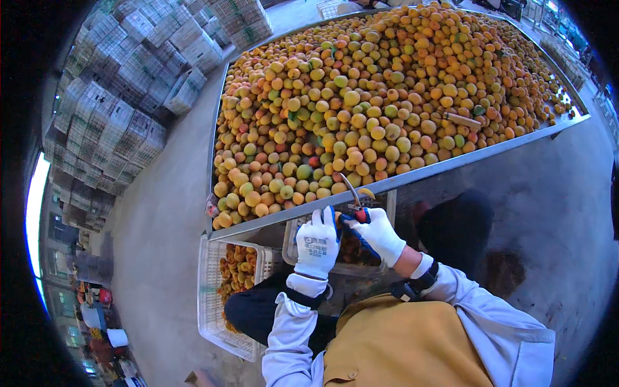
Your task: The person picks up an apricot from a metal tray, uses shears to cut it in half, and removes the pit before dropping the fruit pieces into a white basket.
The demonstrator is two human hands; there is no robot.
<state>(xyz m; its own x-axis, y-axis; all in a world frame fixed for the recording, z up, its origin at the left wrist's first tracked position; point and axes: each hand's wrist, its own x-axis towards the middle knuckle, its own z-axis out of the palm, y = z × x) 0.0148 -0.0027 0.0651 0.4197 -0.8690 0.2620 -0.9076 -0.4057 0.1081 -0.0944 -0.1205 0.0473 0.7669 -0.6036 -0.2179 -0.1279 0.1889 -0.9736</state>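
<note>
item: one orange fruit (339,220), between the two gloved hands, just off the near edge of the worktop (412,173).

left hand (317,240): white glove, back upward, fingers bent in around the fruit; the underside of the grip is hidden.

right hand (378,236): white glove, dark palm, closed firmly about the red handle of a curved metal tool (350,188), which rises toward the worktop rim.

yellow crescent-shaped piece (366,193): beside the tool; nature unclear.

risks, as judged: a slip on the round fruit could send the metal into the left-hand glove, the fingers being so near; a loose grip could drop the fruit past the crate (289,248) below; a knock to the heap (361,97) could roll fruit over the low rim.

further out: white crate (204,303), left, holding orange pieces (240,267); tan cylinder (461,120) on the heap; stacked crates (116,122), far left.
</note>
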